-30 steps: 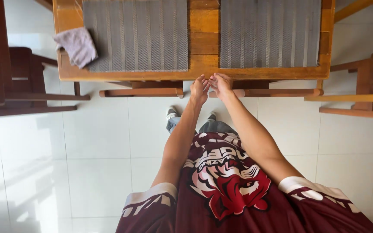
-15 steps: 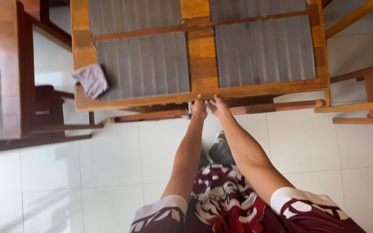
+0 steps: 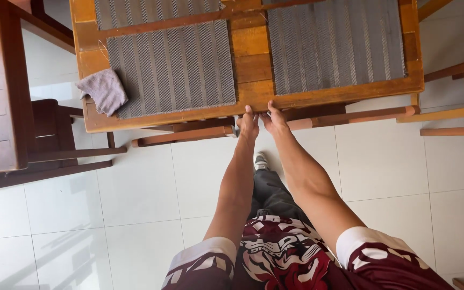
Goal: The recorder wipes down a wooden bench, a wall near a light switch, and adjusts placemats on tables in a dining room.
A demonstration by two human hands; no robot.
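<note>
Gripping the worktop edge, left hand and right hand should press evenly, side by side.

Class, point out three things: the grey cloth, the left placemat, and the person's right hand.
grey cloth point(image 3: 103, 91), head view, middle of the crumpled fabric.
left placemat point(image 3: 172, 69), head view, centre of its ribbed surface.
right hand point(image 3: 275, 119), head view, back of the hand.

Table edge blocks ahead; open floor left.
</note>
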